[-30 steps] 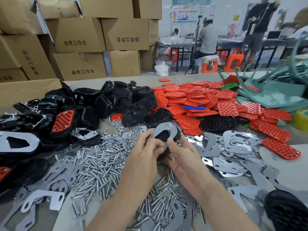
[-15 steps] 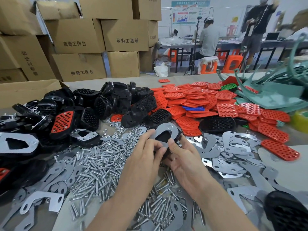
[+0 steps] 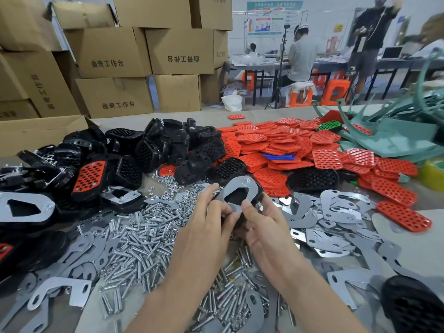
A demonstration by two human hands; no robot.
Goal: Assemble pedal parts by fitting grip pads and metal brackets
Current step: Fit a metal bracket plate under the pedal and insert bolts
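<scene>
One left hand (image 3: 207, 228) and one right hand (image 3: 263, 227) pinch one metal bracket (image 3: 234, 188), seemingly atop one pedal (image 3: 259, 191).

The person's left hand (image 3: 206, 227) and right hand (image 3: 262, 230) are bare, and so are the 2 arms. The left forearm (image 3: 177, 292) and the right forearm (image 3: 312, 294) show plain skin all the way to the lower edge of the view, where the wide lens makes them look broad. The fingers (image 3: 207, 197) are slim, with creased knuckles. The right thumbnail (image 3: 247, 203) is cut short and left plain. Faint tendon ridges run along the back of the left hand.
</scene>
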